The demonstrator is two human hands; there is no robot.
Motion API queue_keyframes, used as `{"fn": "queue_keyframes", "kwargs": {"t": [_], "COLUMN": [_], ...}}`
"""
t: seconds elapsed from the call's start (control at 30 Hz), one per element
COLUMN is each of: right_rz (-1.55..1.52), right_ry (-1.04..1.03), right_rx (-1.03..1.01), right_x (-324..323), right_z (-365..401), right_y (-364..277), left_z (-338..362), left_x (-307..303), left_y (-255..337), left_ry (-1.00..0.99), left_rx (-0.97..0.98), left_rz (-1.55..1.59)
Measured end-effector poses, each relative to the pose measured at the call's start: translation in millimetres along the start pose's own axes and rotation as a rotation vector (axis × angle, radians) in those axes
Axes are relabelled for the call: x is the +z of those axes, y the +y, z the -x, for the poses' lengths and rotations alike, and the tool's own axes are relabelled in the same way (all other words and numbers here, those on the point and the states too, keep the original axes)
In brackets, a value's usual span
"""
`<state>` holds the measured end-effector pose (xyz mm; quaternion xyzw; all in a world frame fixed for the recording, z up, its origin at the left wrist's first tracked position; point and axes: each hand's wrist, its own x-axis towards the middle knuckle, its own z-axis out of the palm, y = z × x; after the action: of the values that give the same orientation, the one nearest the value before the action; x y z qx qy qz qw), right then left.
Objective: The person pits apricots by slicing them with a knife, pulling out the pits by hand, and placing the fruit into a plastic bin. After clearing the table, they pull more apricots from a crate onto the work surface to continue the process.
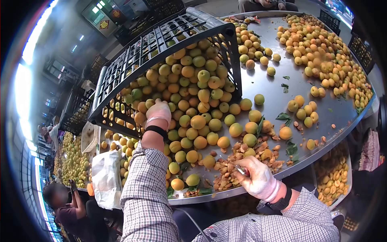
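My left hand (pixel 159 111), in a thin pale glove, reaches into the mouth of a tipped black plastic crate (pixel 236 60). It touches the heap of yellow-green apricots (pixel 187 71) spilling out there; its fingertips are hidden among the fruit. At the table's near edge, my right hand (pixel 260 180), gloved too, is closed around a short silver metal tool (pixel 242 170), mostly covered by the fingers. Just left of this hand lies a pile of brown apricot stones and scraps (pixel 225 172). A few whole apricots (pixel 192 180) sit close by.
The metal table (pixel 266 86) has a raised rim. More apricots (pixel 322 60) cover its far right. Halved apricots (pixel 334 181) fill a bin below the right edge. A white bag (pixel 107 177) hangs at left. One co-worker (pixel 70 209) sits lower left, another person (pixel 268 5) at the far end.
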<state>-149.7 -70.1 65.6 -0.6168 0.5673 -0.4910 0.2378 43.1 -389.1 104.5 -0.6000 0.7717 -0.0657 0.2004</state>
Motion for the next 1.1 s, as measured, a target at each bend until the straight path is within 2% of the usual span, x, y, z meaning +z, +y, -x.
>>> {"fn": "queue_keyframes", "kwargs": {"t": [0.17, 0.23, 0.27, 0.33, 0.47, 0.53, 0.57, 0.6, 0.67, 0.7, 0.73, 0.83, 0.93, 1.0, 1.03, 1.1], "right_rz": [-0.037, 0.017, 0.015, -0.01, -0.018, -0.07, -0.089, -0.087, -0.316, -0.361, -0.533, -0.699, -0.711, -0.664, -0.687, -0.719], "right_ry": [-0.001, 0.01, 0.01, 0.031, 0.032, 0.064, 0.047, 0.049, 0.058, 0.023, 0.016, 0.007, 0.099, 0.075, 0.076, 0.072], "right_rx": [0.012, -0.019, -0.022, -0.049, -0.051, -0.037, 0.02, 0.023, 0.226, 0.349, 0.46, 0.68, 0.733, 0.732, 0.73, 0.723], "right_x": [-5.3, -7.7, -6.9, -5.1, -6.4, -7.0, -8.5, -7.1, -2.1, -5.0, -4.6, -10.8, -2.6, -4.8, -4.6, -2.5], "right_z": [2.3, 2.1, 2.8, 5.0, 7.8, 10.2, 11.5, 13.1, 17.0, 15.2, 13.7, 6.7, 8.3, 11.4, 13.6, 16.2], "right_y": [-3.4, -4.4, -4.0, -2.5, -7.2, -8.0, -9.5, -8.4, -5.6, -11.1, -13.5, -23.2, -17.5, -21.3, -22.4, -24.4], "left_z": [14.4, 28.5, 24.0, 5.0, 12.3, 22.6, 25.7, 31.0, 54.8, 89.8, 112.7, 176.4, 218.2, 242.8, 249.6, 261.2], "left_x": [-14.4, -12.6, -2.8, 29.5, 48.9, 57.5, 59.0, 62.2, 66.0, 43.1, 34.6, 25.1, 20.5, 19.2, 23.9, 36.6], "left_y": [7.3, 8.1, 4.6, -7.1, -19.3, -22.6, -21.4, -18.8, -3.8, 12.1, 19.0, 50.7, 69.8, 79.5, 81.4, 87.7], "left_ry": [-0.059, 0.075, 0.076, 0.223, 0.371, 0.756, 0.713, 0.71, 0.705, 0.581, 0.52, 0.395, 0.188, 0.044, 0.012, -0.06], "left_rx": [-0.168, -0.147, -0.149, -0.04, -0.012, 0.057, 0.08, 0.083, 0.313, 0.271, 0.294, 0.366, 0.351, 0.343, 0.358, 0.367], "left_rz": [0.161, 0.238, 0.238, 0.094, 0.214, 0.661, 0.938, 0.941, 1.506, 1.677, 1.61, 1.862, 2.073, 2.144, 2.089, 2.202]}}
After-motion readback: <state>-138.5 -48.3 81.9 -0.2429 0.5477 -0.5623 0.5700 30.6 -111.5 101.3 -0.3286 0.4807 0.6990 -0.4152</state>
